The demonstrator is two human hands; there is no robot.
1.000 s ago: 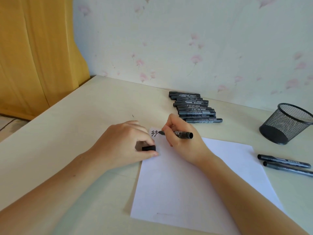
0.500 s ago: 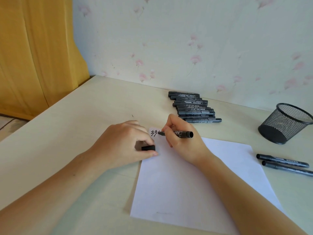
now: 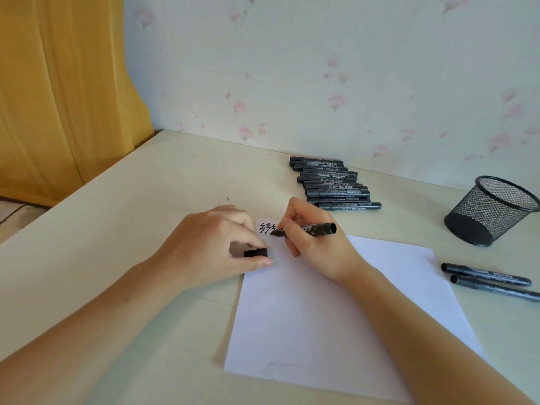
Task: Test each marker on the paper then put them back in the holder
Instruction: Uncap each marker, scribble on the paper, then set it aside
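Fingers (image 3: pixel 287 226) of the right hand (image 3: pixel 317 244) pinch a black uncapped marker (image 3: pixel 306 228), its tip on the white paper sheet (image 3: pixel 336 311) beside fresh zigzag strokes (image 3: pixel 267 228). Curled around the small black cap (image 3: pixel 256 252), the left hand (image 3: pixel 216 247) presses the sheet's edge. This looks like mid-test; next, recapping needs both hands together. A row of black markers (image 3: pixel 333 184) waits by the wall, two more (image 3: pixel 488 280) lie near the black mesh holder (image 3: pixel 491 211), nothing blocking it.

Pale table (image 3: pixel 117 229) bears paper (image 3: pixel 321 317), markers (image 3: pixel 330 185), seemingly empty holder (image 3: pixel 491 211).
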